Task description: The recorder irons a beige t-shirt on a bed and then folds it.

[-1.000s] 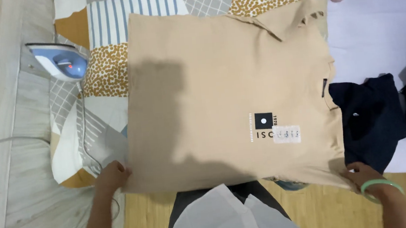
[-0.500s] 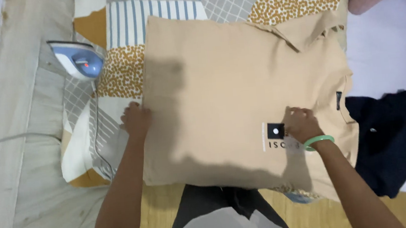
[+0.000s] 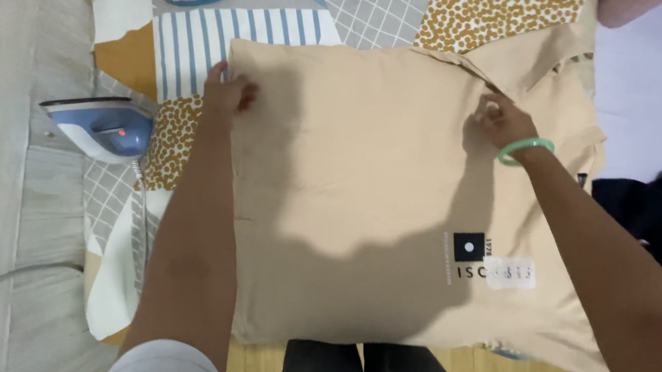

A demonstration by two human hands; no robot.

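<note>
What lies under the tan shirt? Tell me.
The tan shirt lies on a patchwork cloth, which shows around its top and left edges. What the cloth looks like beneath the shirt is covered.

Black square printed emblem (image 3: 469, 246) with small white dot seen on lower right of beige shirt (image 3: 365, 199). White rectangular label (image 3: 510, 272) stuck just below-right of it. No packages, signs, screens seen.

Beige collared shirt (image 3: 381, 205), flat on patchwork cloth (image 3: 251, 32)
</note>
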